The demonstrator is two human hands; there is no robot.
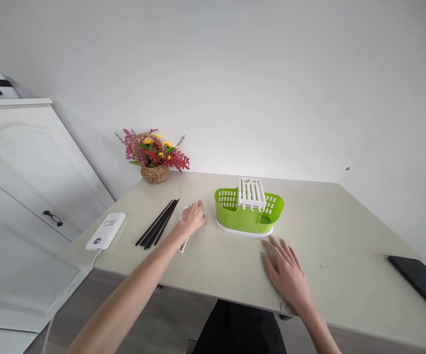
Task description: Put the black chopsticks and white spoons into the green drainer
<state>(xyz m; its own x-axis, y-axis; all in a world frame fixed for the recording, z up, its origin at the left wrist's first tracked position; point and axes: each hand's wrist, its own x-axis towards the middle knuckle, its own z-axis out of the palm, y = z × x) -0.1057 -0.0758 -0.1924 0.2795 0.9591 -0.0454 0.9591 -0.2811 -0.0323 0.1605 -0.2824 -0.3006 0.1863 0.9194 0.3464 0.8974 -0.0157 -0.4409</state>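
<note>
My left hand (194,216) is closed, its fingers curled downward over a white spoon-like utensil (184,245) on the table. The utensil's lower end, with dark marks, shows below my wrist, and a rounded white edge shows left of my knuckles; my hand hides the middle. My right hand (286,269) lies palm down with its fingers spread, the tips close to the white base of a green plastic basket (237,222). A white slotted rack (252,193) with small hooks sits across the basket's top. Several black chopsticks (158,225) lie fanned out left of my left hand.
A wicker basket of artificial flowers (154,174) stands at the back left by the wall. A white power bank (106,231) with a cable lies at the table's left edge. At the right edge lies a black phone (421,282). A white cabinet (32,187) stands left.
</note>
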